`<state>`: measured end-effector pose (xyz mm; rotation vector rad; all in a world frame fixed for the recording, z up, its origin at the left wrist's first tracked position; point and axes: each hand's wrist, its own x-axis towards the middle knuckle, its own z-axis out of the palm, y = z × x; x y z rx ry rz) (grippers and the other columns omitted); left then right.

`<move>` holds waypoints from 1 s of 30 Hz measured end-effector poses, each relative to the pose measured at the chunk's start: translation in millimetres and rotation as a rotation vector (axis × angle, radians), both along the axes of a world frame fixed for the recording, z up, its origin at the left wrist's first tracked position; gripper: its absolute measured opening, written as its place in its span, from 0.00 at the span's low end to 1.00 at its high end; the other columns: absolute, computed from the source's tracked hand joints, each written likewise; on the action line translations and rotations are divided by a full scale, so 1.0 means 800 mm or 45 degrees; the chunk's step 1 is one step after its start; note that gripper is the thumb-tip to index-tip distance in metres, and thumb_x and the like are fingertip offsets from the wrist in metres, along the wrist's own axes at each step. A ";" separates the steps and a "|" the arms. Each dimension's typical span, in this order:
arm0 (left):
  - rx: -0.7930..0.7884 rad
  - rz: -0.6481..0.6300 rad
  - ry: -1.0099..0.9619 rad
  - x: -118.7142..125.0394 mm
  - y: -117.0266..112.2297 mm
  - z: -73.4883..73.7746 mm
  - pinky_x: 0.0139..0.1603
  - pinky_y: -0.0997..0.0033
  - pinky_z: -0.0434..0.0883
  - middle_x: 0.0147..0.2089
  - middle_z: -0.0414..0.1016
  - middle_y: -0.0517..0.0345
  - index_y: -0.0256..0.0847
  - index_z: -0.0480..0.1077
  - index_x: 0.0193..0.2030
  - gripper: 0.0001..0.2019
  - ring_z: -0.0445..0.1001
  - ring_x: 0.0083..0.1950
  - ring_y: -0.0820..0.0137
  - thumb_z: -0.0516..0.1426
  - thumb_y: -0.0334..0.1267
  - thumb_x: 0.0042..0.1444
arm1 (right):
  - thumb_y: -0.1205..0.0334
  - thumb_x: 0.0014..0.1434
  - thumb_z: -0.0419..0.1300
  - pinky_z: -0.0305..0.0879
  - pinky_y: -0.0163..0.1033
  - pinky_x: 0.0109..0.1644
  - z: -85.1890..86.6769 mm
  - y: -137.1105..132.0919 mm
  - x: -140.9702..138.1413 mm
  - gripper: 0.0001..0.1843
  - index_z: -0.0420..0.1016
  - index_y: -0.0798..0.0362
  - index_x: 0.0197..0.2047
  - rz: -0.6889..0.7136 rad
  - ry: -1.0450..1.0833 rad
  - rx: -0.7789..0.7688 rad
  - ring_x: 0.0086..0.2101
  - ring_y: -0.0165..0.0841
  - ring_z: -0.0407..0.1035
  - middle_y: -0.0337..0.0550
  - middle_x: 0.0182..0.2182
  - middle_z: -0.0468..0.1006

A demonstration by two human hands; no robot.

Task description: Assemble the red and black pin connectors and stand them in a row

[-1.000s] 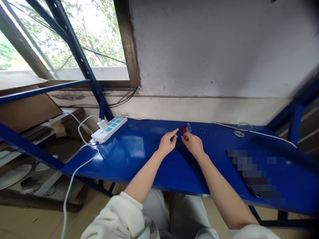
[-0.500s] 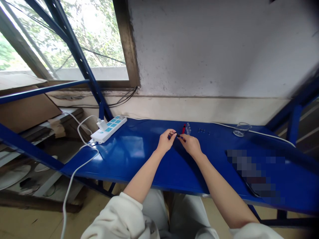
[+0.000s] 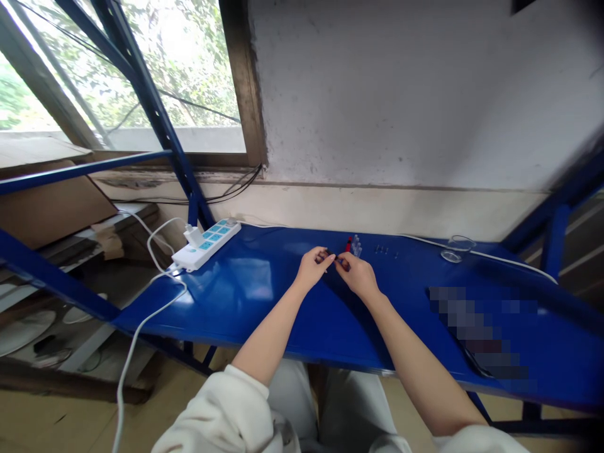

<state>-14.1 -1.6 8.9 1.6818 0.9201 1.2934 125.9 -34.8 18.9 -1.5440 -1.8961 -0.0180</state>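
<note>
My left hand [image 3: 310, 269] and my right hand [image 3: 361, 275] meet fingertip to fingertip above the blue table. Both pinch a thin dark pen-like piece [image 3: 331, 252]; fingers cover most of it, so its exact kind is unclear. Just behind my right hand is a slim red object [image 3: 348, 244], partly hidden by the fingers. Beside that, several small clear tube-like pieces [image 3: 357, 245] stand in a cluster. Farther right, several tiny clear pieces [image 3: 381, 250] are spread on the tabletop.
A white power strip [image 3: 206, 246] with a plugged-in adapter lies at the table's left end, its cable [image 3: 136, 333] hanging over the front edge. A clear cup [image 3: 452, 257] stands at the back right. A dark, pixelated flat object [image 3: 472, 333] lies front right. Blue frame posts [image 3: 179, 157] rise behind.
My fingertips have come closer together around the dark piece, and my right hand has shifted slightly left. The objects on the table have stayed in place.
</note>
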 end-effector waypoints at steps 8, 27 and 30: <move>-0.092 -0.025 -0.071 -0.011 0.005 0.010 0.27 0.74 0.69 0.25 0.68 0.60 0.35 0.69 0.36 0.13 0.68 0.25 0.76 0.56 0.43 0.49 | 0.58 0.56 0.50 0.57 0.32 0.28 0.017 0.016 -0.002 0.13 0.71 0.50 0.41 0.178 -0.124 0.099 0.26 0.29 0.68 0.39 0.27 0.75; -0.287 0.894 1.214 -0.079 0.029 0.005 0.40 0.68 0.65 0.39 0.74 0.52 0.41 0.69 0.35 0.07 0.72 0.43 0.64 0.53 0.40 0.53 | 0.59 0.57 0.47 0.58 0.36 0.32 0.017 0.010 0.038 0.15 0.65 0.55 0.45 -0.502 0.213 0.102 0.32 0.35 0.69 0.45 0.32 0.75; -0.287 0.914 1.229 -0.079 0.030 0.005 0.42 0.67 0.64 0.39 0.74 0.52 0.40 0.69 0.35 0.08 0.71 0.44 0.63 0.53 0.40 0.53 | 0.59 0.54 0.50 0.57 0.36 0.31 0.020 0.008 0.044 0.14 0.65 0.54 0.44 -0.618 0.215 -0.125 0.32 0.36 0.69 0.45 0.31 0.75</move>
